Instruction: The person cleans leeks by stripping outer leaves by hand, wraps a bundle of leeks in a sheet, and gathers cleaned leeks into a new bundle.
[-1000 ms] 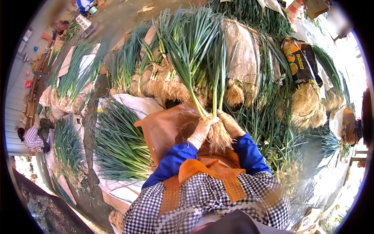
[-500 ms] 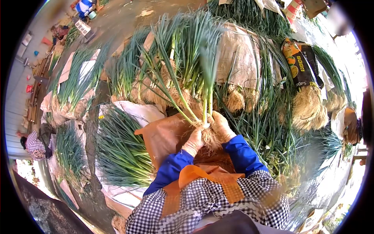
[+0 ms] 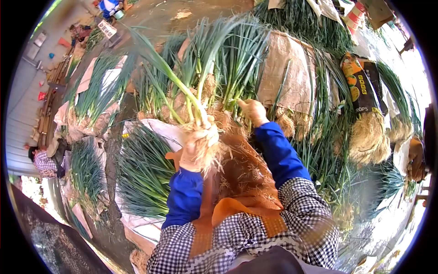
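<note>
Head view: the left hand [image 3: 195, 148] has its grip closed firmly around the root end of a few green onions [image 3: 195, 102], lifted above the lap with their leaves angling up. The right hand [image 3: 253, 112], fingers curled, reaches the upper pile of green onions [image 3: 239, 75]; whether it grasps a stalk, I cannot tell. The orange apron [image 3: 208, 185] catches loose root scraps [image 3: 237, 185]. At right, a printed black-and-orange wrapper [image 3: 360, 84] covers onions, pale roots [image 3: 368, 137] protruding below.

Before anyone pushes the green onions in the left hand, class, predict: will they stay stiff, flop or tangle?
The green onions would probably flop at their leafy tops, which look long and thin; the paler lower stems look thicker, likely stiffer. Their stringy roots splay loosely, so might tangle.
</note>
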`<state>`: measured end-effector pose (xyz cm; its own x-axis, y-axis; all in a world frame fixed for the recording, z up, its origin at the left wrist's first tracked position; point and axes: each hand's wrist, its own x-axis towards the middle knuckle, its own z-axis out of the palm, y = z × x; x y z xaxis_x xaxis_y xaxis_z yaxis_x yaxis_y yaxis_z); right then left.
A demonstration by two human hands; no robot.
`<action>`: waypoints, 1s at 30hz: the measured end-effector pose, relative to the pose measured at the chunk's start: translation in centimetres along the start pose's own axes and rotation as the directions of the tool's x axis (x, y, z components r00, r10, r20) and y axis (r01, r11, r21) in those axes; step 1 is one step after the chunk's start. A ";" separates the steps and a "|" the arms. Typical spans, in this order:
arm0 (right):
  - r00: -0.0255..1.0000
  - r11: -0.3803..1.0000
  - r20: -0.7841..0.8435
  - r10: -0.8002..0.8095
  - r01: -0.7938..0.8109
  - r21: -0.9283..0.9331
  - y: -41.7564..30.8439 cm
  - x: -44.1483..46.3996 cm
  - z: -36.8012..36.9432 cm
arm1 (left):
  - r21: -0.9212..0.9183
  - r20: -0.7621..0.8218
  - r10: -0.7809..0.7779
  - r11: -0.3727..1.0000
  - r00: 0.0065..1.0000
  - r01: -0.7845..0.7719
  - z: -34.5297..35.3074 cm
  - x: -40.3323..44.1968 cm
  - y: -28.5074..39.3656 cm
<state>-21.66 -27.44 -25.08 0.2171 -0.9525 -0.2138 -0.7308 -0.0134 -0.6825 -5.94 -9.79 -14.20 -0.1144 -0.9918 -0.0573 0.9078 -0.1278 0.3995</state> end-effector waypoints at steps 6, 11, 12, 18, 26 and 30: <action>0.967 0.508 0.219 -0.131 -0.124 0.852 2.9 4.7 8.2 | 0.162 -0.406 0.055 0.987 0.912 0.012 -7.9 0.8 -4.5; 0.927 0.611 0.319 -0.200 -0.136 0.780 5.0 -7.3 -2.0 | -0.110 -0.219 -0.258 0.965 0.941 0.239 -8.9 -0.1 -9.8; 0.905 0.551 0.379 -0.194 -0.219 0.805 6.0 -9.0 -2.2 | -0.113 -0.281 -0.264 0.964 0.923 0.242 -6.9 -0.1 -11.2; 0.984 0.929 0.117 0.137 -0.169 0.330 8.6 -10.4 -1.8 | 0.369 -0.452 0.034 0.917 0.891 0.152 -7.9 -0.2 -19.9; 0.965 0.933 -0.111 -0.239 0.196 -0.303 8.1 -14.2 -2.2 | 0.592 -0.500 0.195 0.788 0.844 0.169 -11.0 0.2 -23.1; 0.974 0.973 0.036 -0.222 0.224 -0.051 8.7 -22.7 -5.9 | 0.383 -0.584 0.165 0.919 0.795 0.090 -7.5 0.3 -21.1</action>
<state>-36.75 -7.70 -22.09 0.3971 -0.9141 -0.0821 -0.6958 -0.2415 -0.6764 -22.12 -7.38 -29.52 0.2948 -0.8059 -0.5134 0.6697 -0.2091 0.7126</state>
